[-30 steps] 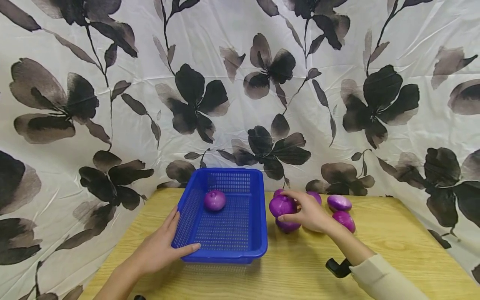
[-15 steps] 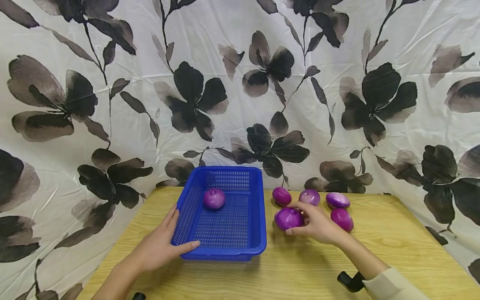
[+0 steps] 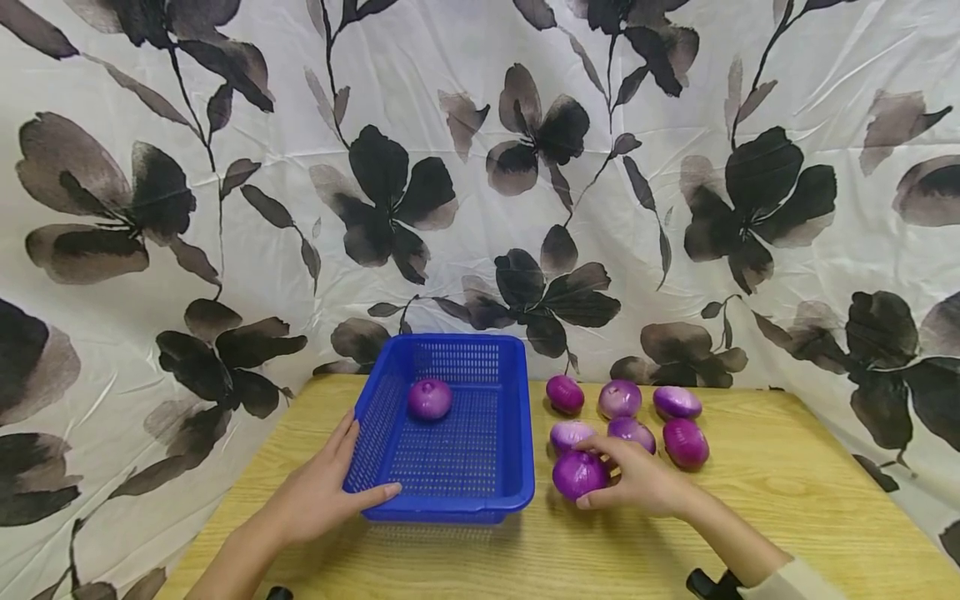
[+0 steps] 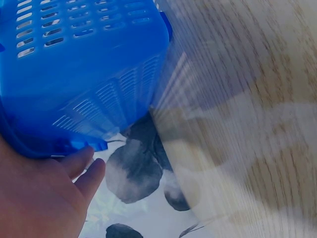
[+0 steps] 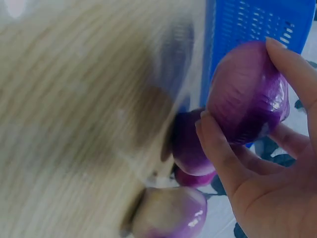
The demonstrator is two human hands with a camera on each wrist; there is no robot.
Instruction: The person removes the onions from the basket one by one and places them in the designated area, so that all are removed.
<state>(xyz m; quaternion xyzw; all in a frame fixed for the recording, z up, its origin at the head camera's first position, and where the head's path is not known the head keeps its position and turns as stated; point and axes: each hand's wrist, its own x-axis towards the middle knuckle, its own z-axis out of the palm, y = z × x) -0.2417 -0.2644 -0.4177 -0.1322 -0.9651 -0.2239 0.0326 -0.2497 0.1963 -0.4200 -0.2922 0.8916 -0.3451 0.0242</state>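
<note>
My right hand (image 3: 641, 483) grips a purple onion (image 3: 580, 475) between thumb and fingers, in front of the other onions. The right wrist view shows that onion (image 5: 247, 91) between the fingertips, raised above an onion beside it (image 5: 190, 144). My left hand (image 3: 318, 492) rests spread at the near left corner of a blue plastic basket (image 3: 517, 492). Its thumb lies over the front rim and its fingers lie along the left rim. One onion (image 3: 430, 400) sits inside the basket, toward its back left. In the left wrist view, fingers (image 4: 91, 178) touch the basket's edge (image 4: 79, 144).
Several onions stand right of the basket in two rough rows, among them a pale-sided one (image 3: 572, 436) and a darker one (image 3: 686, 443). They rest on a wooden table (image 3: 795, 500). A floral cloth (image 3: 450, 208) hangs behind the table.
My right hand has moved down and nearer with the onion in its grip, uncovering onions behind it. The left hand and the basket have stayed in place.
</note>
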